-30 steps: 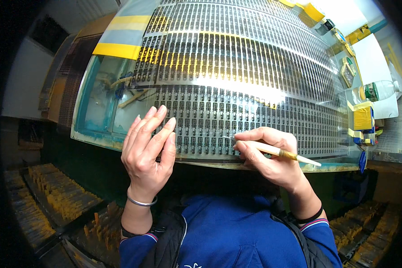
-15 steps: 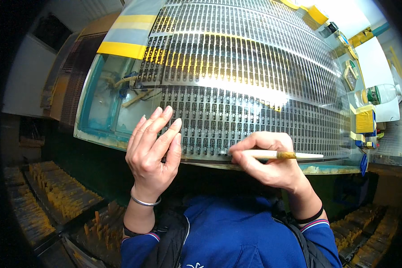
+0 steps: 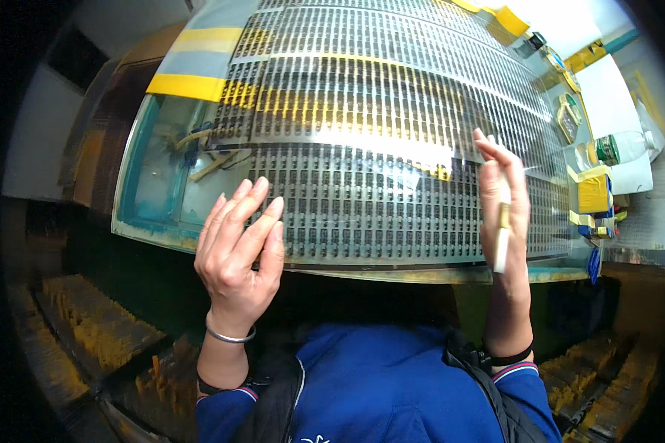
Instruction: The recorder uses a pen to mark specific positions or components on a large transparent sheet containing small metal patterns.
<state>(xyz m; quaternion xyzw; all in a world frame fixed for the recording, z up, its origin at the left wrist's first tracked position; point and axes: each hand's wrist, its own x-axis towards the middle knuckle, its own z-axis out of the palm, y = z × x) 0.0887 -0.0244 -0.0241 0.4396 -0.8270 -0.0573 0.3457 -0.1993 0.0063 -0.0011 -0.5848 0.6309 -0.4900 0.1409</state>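
A clear film sheet patterned with rows of small dark shapes [image 3: 362, 203] lies over the light table. My left hand [image 3: 236, 255] is at the sheet's near left corner, fingers stretched out and slightly spread, holding nothing. Over the right part of the sheet, my right hand [image 3: 506, 196] is closed round a slim pen-like tool [image 3: 502, 247], its fingers pointing away from me. The tool has a pale handle with a brownish band; its far end is hidden by the hand, and motion blurs it slightly.
The table has a teal frame [image 3: 137, 199]. Yellow-striped film [image 3: 188, 85] covers its far left. Along the right edge are a yellow-wrapped block [image 3: 593, 193], a clear bottle [image 3: 628, 148] and tape rolls [image 3: 567, 118]. Racks of yellow-edged sheets [image 3: 100, 314] stand below at left.
My right hand has lifted from the sheet's near edge and moved right and away from me, turning the tool upright in view. My left hand keeps nearly the same place on the sheet.
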